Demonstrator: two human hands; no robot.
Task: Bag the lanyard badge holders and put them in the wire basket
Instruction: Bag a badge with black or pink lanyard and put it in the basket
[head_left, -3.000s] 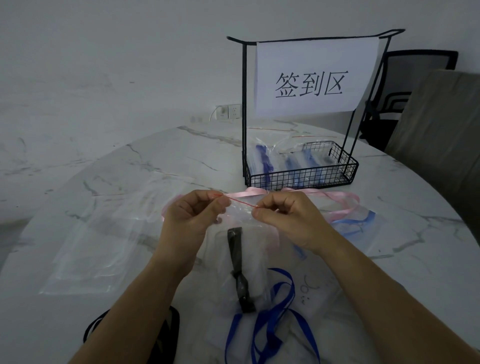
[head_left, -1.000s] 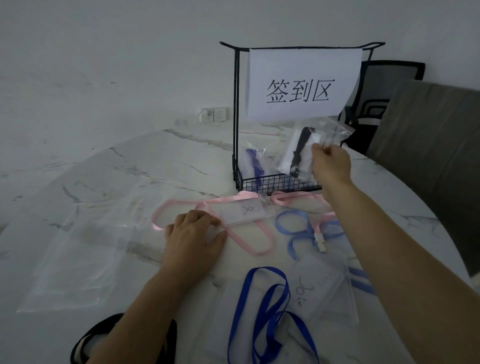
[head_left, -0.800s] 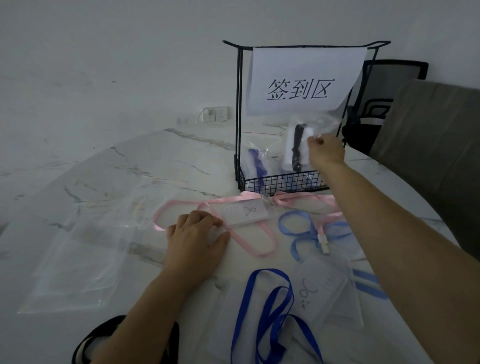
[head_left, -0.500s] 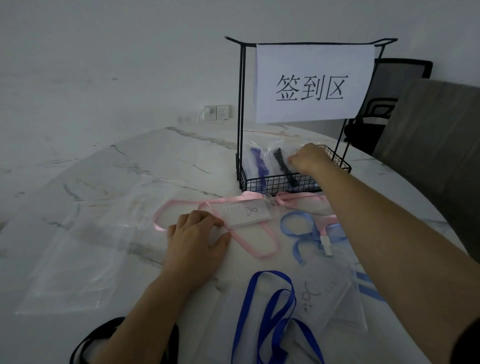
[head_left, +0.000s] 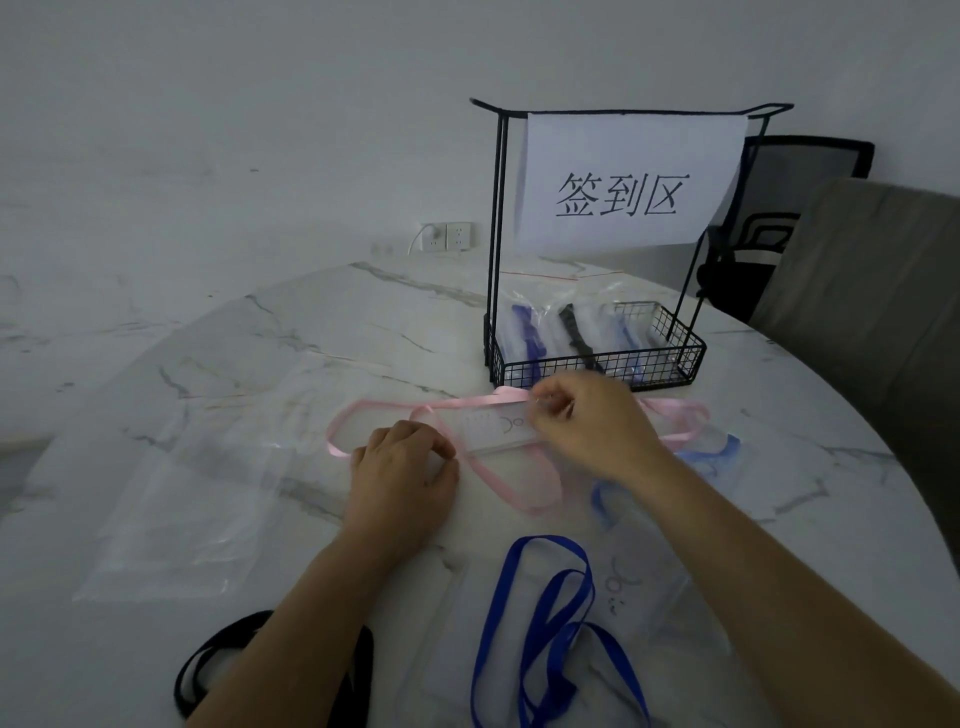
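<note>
1. Head cam, hands: the right hand (head_left: 587, 431) is at the clip end of the pink lanyard badge holder (head_left: 493, 431), thumb + forefinger pinching at the clip, just in front of the wire basket (head_left: 597, 370). The left hand (head_left: 405, 473) lies knuckles-up at the card's other end, fingers bent down onto the pink ribbon (head_left: 504, 396). Can't tell if it grips or only presses.
2. Head cam, task things: the pink holder lies flat on the marble table (head_left: 363, 332), unbagged, ribbon looping out both sides. The basket already holds bagged ones leaning inside: a bagged blue lanyard (head_left: 523, 325), a bagged black lanyard (head_left: 571, 330) and a second blue one (head_left: 623, 327) to the right. More unbagged ones lie nearer the person: a dark blue lanyard (head_left: 566, 623) w/ its clear card, and a light blue lanyard (head_left: 724, 448) partly hidden behind the right forearm. A black strap (head_left: 197, 670) shows by the left forearm; prob. another lanyard, can't confirm.
3. Head cam, supplies: clear bags (head_left: 171, 499) lie flat to the left, near the left hand.
4. Step, my read: start of the pink one's cycle, i.e. taking hold of it, bagging not begun. Task looks approx. half done, w/ several holders yet to be bagged.
5. Next move calls for:
   - gathering the long ribbon against the card so it fits;
   - freeing 1 hand to peel a single bag off the pile (thin film prob. clings, 2 may lift);
   - opening the mouth, sliding the holder in card-first, pressing the seal;
   - dropping it into the basket's free space.
</note>
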